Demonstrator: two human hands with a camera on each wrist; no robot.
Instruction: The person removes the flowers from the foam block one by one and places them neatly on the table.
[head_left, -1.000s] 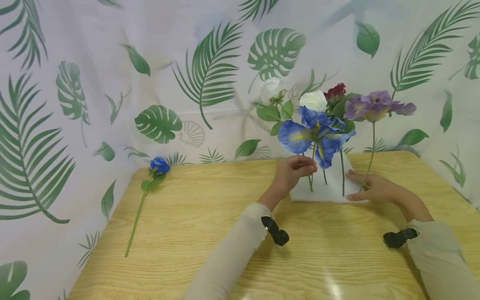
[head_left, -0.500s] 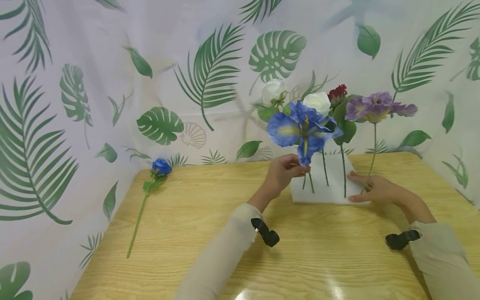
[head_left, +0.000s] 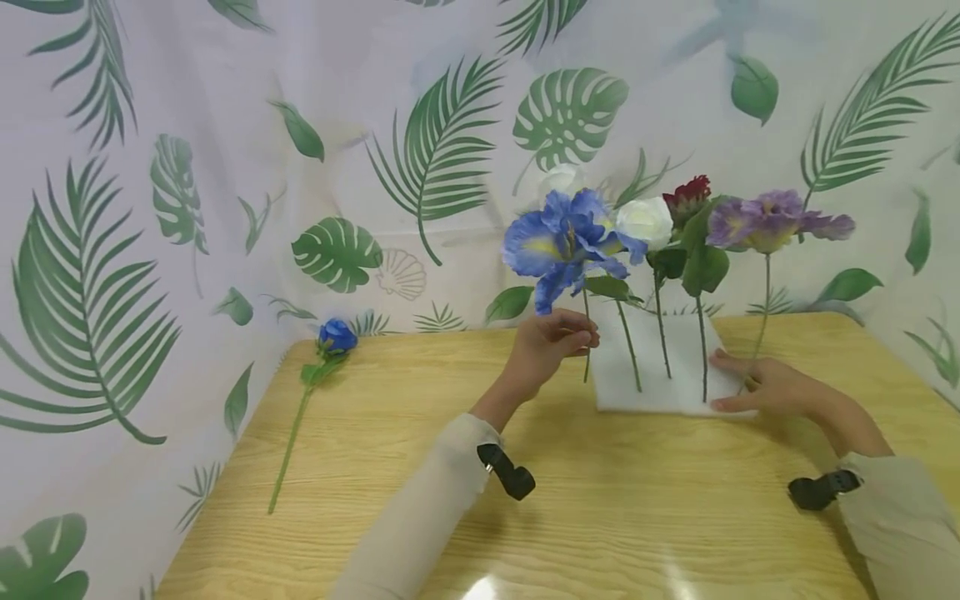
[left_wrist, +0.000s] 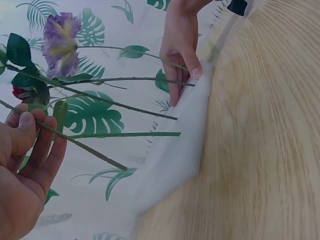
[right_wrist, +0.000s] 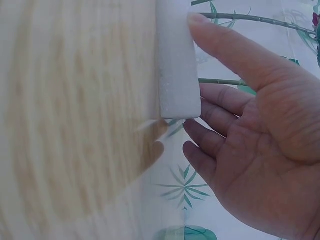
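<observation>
My left hand (head_left: 551,346) pinches the stem of a blue iris (head_left: 562,242) between thumb and fingers. The stem's lower tip hangs free by the left edge of a white foam block (head_left: 613,392). Standing in the foam are a white rose (head_left: 645,223), a dark red flower (head_left: 688,193) and a purple iris (head_left: 768,221). Another white rose (head_left: 561,179) shows partly behind the blue iris. At the foam's right end my right hand (head_left: 798,387) rests, its thumb on the block and its fingers beside it, around the purple iris's stem.
A blue rose (head_left: 337,335) with a long green stem lies at the left of the wooden table (head_left: 420,417). A white curtain (head_left: 465,167) printed with green leaves hangs behind the table.
My left hand has moved left with the blue iris, away from the other stems and toward the foam's left edge. The right hand has stayed at the foam's right end.
</observation>
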